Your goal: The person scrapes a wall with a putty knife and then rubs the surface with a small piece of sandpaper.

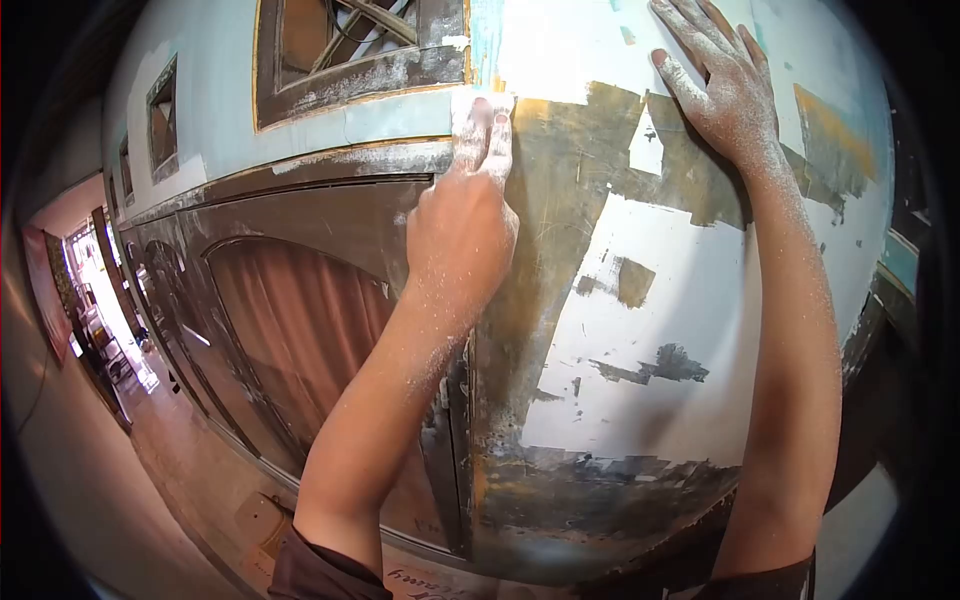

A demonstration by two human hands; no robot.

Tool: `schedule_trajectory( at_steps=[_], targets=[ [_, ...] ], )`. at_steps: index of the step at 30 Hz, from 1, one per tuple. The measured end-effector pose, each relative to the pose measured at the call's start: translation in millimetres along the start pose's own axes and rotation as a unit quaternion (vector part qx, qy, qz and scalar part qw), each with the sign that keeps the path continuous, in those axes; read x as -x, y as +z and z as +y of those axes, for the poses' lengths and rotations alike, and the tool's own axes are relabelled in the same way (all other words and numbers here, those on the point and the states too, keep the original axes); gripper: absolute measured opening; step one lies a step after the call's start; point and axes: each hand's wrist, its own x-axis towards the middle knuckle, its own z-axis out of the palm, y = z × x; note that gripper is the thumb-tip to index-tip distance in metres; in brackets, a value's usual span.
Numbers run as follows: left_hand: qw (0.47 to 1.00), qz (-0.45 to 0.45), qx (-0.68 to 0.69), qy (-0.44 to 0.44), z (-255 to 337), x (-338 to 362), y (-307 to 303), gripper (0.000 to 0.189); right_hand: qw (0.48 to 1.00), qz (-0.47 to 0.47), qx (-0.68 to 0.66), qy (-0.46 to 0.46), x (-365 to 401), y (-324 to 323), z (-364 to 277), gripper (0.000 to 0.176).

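Observation:
My left hand (462, 225) presses two outstretched fingers onto a small white piece of sandpaper (506, 106), as it appears, at the corner of the wall; its other fingers are curled. Beneath it lies the edge between the pale blue window band and the patched wall panel (540, 260). Further right, my right hand (725, 95) rests flat with spread fingers on the white-coated upper part of that panel. White dust coats both hands and forearms. White filler patches (650, 410) cover parts of the panel's dark, worn surface.
A window opening (345, 45) with a dark wooden frame sits at upper left. Below it, a brown arched panel (290, 320) shows pink curtain behind it. A walkway (180, 430) runs along the left toward a bright doorway. A brown piece (262, 525) lies on the floor.

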Motion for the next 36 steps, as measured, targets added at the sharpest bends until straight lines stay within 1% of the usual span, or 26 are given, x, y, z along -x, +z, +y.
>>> schedule_trajectory(
  at_steps=[1, 3, 5, 6, 7, 9, 10, 11, 12, 13, 15, 16, 20, 25, 26, 27, 28, 30, 31, 33, 34, 35, 36],
  targets=[
    [1.000, -0.017, -0.009, -0.013, 0, -4, -2, 0.033, 1.000, 0.008, -0.007, -0.003, 0, 1, 0, 0.054],
    [0.995, 0.076, 0.013, 0.058, -1, 2, 2, 0.035, 1.000, 0.012, 0.007, -0.011, 0, 1, 1, 0.054],
    [0.990, 0.110, 0.029, 0.080, -1, 7, 10, 0.032, 1.000, 0.005, 0.002, -0.008, 0, -4, -1, 0.054],
    [0.999, 0.022, 0.011, 0.021, 1, 6, 6, 0.034, 1.000, 0.001, 0.017, -0.004, 1, 3, 2, 0.054],
    [1.000, 0.007, 0.011, 0.006, 3, 2, 6, 0.028, 1.000, 0.009, 0.009, -0.003, -5, -9, -7, 0.054],
    [1.000, 0.005, 0.004, -0.002, 7, -5, 2, 0.020, 0.986, -0.060, -0.142, 0.061, -9, -58, -35, 0.055],
    [1.000, 0.006, 0.005, -0.002, 7, -5, 4, 0.020, 0.986, -0.059, -0.141, 0.060, -8, -42, -25, 0.055],
    [0.997, 0.061, 0.015, 0.036, 6, -1, 8, 0.018, 0.997, -0.023, -0.068, 0.028, -3, -13, -8, 0.055],
    [0.990, 0.115, 0.025, 0.074, 7, 2, 10, 0.016, 1.000, 0.013, 0.005, -0.003, -3, -6, -5, 0.054],
    [0.991, 0.113, 0.024, 0.074, 8, 4, 9, 0.016, 1.000, 0.012, 0.003, -0.002, 0, -2, -3, 0.054],
    [1.000, 0.001, 0.011, -0.001, 12, 3, 5, 0.017, 1.000, 0.000, -0.002, -0.002, 1, 0, 1, 0.054],
    [1.000, -0.009, 0.008, -0.005, 14, -1, 1, 0.016, 1.000, -0.003, 0.005, 0.001, 0, -1, -1, 0.054],
    [1.000, -0.005, 0.002, -0.006, 13, -2, 4, 0.017, 1.000, 0.017, -0.014, -0.011, 0, -2, 0, 0.054],
    [1.000, 0.006, 0.021, -0.008, 15, -3, 5, 0.017, 0.999, 0.002, -0.035, 0.014, -5, -13, -9, 0.052],
    [0.999, -0.007, 0.025, -0.023, 17, -3, 3, 0.031, 0.995, -0.020, -0.090, 0.024, -3, -23, -11, 0.054],
    [0.999, -0.018, 0.029, -0.039, 20, -3, 2, 0.061, 0.988, -0.042, -0.145, 0.032, -6, -44, -21, 0.055],
    [0.999, -0.019, 0.030, -0.041, 23, 1, 3, 0.061, 0.988, -0.044, -0.147, 0.030, -7, -49, -26, 0.055],
    [0.996, 0.053, 0.054, 0.040, 27, 9, 8, 0.062, 0.983, -0.051, -0.167, 0.051, -6, -55, -28, 0.055],
    [0.996, 0.054, 0.055, 0.040, 30, 7, 7, 0.062, 0.983, -0.050, -0.166, 0.050, -5, -51, -25, 0.055],
    [0.997, -0.041, 0.022, -0.053, 33, -2, 5, 0.062, 0.984, -0.035, -0.170, 0.035, -8, -44, -21, 0.055],
    [0.997, -0.038, 0.030, -0.058, 34, -4, 6, 0.063, 0.982, -0.046, -0.179, 0.043, -8, -55, -25, 0.054],
    [0.997, -0.038, 0.029, -0.060, 34, -2, 7, 0.063, 0.981, -0.046, -0.182, 0.042, -8, -53, -23, 0.054],
    [0.999, -0.002, 0.039, -0.021, 34, 1, 9, 0.063, 0.979, -0.055, -0.194, 0.044, -9, -51, -21, 0.054]
  ],
)
